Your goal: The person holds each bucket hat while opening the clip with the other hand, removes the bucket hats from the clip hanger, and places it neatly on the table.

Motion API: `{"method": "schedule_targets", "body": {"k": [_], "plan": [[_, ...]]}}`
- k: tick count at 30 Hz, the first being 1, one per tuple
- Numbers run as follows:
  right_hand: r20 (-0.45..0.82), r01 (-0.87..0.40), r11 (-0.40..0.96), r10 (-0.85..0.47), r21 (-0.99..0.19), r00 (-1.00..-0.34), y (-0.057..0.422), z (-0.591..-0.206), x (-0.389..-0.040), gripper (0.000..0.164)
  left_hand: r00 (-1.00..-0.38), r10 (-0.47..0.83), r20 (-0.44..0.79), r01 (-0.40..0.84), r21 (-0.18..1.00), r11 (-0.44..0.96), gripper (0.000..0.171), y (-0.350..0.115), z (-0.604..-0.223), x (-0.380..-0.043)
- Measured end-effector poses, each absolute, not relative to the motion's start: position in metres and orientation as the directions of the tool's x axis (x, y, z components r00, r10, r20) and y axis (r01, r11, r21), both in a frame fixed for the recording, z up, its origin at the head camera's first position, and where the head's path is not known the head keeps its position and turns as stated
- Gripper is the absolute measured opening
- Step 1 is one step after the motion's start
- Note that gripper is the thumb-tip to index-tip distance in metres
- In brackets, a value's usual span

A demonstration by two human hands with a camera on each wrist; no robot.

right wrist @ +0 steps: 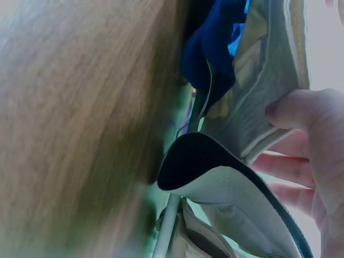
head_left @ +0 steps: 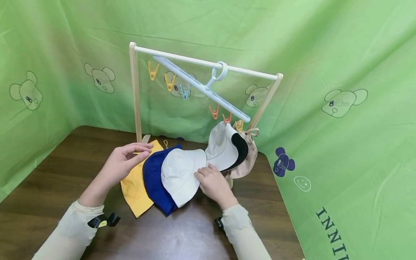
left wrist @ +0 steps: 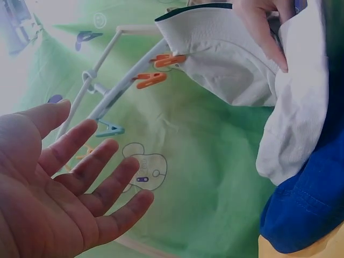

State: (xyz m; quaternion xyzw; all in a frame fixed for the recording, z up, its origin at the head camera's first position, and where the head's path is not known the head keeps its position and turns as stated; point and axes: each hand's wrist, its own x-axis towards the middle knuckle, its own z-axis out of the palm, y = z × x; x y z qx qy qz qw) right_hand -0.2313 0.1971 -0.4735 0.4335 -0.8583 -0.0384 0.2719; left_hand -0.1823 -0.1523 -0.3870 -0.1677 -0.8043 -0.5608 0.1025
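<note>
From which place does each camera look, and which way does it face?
Head: worn on the head, facing forward and down at the rack and white hat; left hand and right hand show.
Left wrist: on that wrist, facing past the open left hand towards the hanger; part of the right hand shows.
Right wrist: on that wrist, facing the white hat, with the table alongside; the right hand shows.
Head and left wrist share the hanger and both hands.

Green curtain (head_left: 357,151), lower right: dark "INNI" (head_left: 332,233), cut off at frame's edge
Bear faces (head_left: 339,103): lettering too small to read surely
Smiley sign (head_left: 302,183): curtain, right side
</note>
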Motion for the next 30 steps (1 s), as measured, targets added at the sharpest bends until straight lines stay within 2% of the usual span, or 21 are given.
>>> {"method": "schedule_targets", "body": {"k": [18, 30], "plan": [[0.382, -0.723, 0.627, -0.768, 0.288, -0.514, 0.196, -0.478, -0.226, 0.014, -0.927, 0.176, 0.333, 0.374, 0.865, 0.335, 0.020, -0.153, -0.382, -0.179], [0.298, -0.722, 0.650, -0.756, 0.239, -0.582, 0.198, -0.469, -0.215, 0.018, -0.924, 0.207, 0.321, 0.378, 0.844, 0.381, 0.017, -0.149, -0.386, -0.178]]}}
